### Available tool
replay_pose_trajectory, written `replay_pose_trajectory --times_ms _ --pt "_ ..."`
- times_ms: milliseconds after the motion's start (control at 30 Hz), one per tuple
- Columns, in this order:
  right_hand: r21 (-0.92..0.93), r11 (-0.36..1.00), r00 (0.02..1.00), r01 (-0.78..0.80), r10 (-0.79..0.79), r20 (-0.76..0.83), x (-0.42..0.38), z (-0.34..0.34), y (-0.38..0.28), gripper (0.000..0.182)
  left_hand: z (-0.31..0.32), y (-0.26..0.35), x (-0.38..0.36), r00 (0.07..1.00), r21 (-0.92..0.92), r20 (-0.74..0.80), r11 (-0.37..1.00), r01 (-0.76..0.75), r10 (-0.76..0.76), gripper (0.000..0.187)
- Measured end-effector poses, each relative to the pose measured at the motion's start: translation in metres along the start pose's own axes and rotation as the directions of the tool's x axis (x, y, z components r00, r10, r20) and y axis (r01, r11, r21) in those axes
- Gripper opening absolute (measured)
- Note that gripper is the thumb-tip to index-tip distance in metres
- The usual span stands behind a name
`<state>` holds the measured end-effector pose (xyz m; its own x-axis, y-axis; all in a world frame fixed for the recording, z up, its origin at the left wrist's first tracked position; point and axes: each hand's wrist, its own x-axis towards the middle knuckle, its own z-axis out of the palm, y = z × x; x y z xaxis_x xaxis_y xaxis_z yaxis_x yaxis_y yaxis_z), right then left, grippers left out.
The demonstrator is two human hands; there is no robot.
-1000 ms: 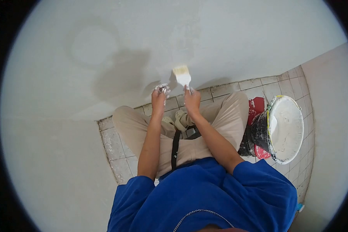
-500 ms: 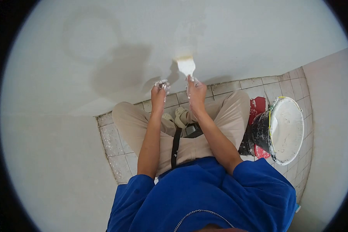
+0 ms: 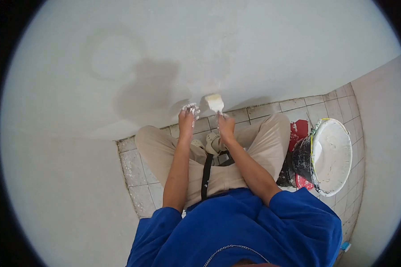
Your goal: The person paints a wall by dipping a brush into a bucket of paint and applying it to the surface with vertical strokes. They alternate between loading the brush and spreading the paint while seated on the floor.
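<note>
My right hand [image 3: 226, 126] is closed around the handle of a wide putty knife [image 3: 215, 103]. Its broad white blade has a yellowish edge and points up at the lower part of the pale wall [image 3: 263, 53], near the floor line. To its left, my left hand [image 3: 188, 116] is held up with its fingers curled in and smeared with thick white paste; I cannot tell what it holds. White smears also cover the right thumb and fingers. A damp-looking darker patch shows on the wall above the blade.
To my right, a black bucket [image 3: 302, 158] with a white-coated inside stands tilted toward me, a yellow handle at its rim. Red items [image 3: 299, 133] lie beside and under it. Tiled floor [image 3: 140, 167] spattered with white runs along the walls. My bent knees flank both hands.
The putty knife has come down the wall toward the floor line with my right hand. My left hand has shifted slightly down and right in view; the whole view has also shifted a little.
</note>
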<state>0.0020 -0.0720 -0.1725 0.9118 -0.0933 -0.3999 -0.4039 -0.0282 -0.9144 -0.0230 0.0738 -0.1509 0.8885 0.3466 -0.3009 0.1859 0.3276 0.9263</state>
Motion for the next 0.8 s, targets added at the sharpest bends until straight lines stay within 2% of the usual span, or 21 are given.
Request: replay_pose_trajectory --times_ms 100,200,300,400,433,467,533,633,700,800 --pt "0.120 0.971 0.976 0.208 -0.214 0.033 -0.013 0.005 -0.069 0.032 0.002 0.004 0.000 1.000 -0.004 -0.019 1.000 -0.006 0.006 0.029" --pt "0.290 0.893 0.930 0.344 -0.366 0.023 -0.064 -0.001 -0.141 0.033 -0.003 0.001 -0.002 0.999 -0.046 -0.036 0.999 -0.003 0.002 0.028" --pt "0.374 0.855 0.926 0.360 -0.377 -0.030 -0.067 -0.010 -0.166 0.028 0.000 0.001 -0.003 1.000 -0.087 -0.029 0.996 0.000 -0.003 0.027" --pt "-0.035 0.890 0.886 0.455 -0.457 -0.084 -0.002 -0.012 -0.074 0.030 0.005 0.001 -0.001 1.000 -0.045 -0.013 0.999 0.018 -0.019 0.028" --pt "0.004 0.963 0.961 0.268 -0.267 -0.069 0.004 -0.013 -0.049 0.031 0.005 0.000 0.001 1.000 -0.018 -0.009 1.000 0.019 -0.020 0.029" --pt "0.041 0.997 0.997 0.071 -0.069 -0.043 0.003 -0.015 -0.023 0.032 0.005 -0.001 0.002 1.000 -0.016 0.005 1.000 0.010 -0.010 0.028" --pt "-0.035 0.996 0.995 -0.081 0.079 -0.053 0.014 -0.029 0.024 0.032 0.002 -0.005 0.003 0.999 -0.002 0.031 1.000 -0.008 0.008 0.028" --pt "0.042 0.981 0.981 0.188 -0.187 -0.045 0.015 -0.036 -0.039 0.029 0.004 -0.006 0.005 1.000 0.040 0.022 0.999 0.006 -0.007 0.028" --pt "0.351 0.932 0.995 0.085 -0.098 0.018 -0.009 -0.039 -0.115 0.027 0.007 -0.006 0.004 0.999 0.063 0.033 0.998 -0.007 0.005 0.029" --pt "0.389 0.891 0.969 0.236 -0.246 -0.023 -0.057 -0.049 -0.183 0.028 0.005 -0.004 0.001 0.999 0.062 0.032 0.998 0.012 -0.014 0.029"
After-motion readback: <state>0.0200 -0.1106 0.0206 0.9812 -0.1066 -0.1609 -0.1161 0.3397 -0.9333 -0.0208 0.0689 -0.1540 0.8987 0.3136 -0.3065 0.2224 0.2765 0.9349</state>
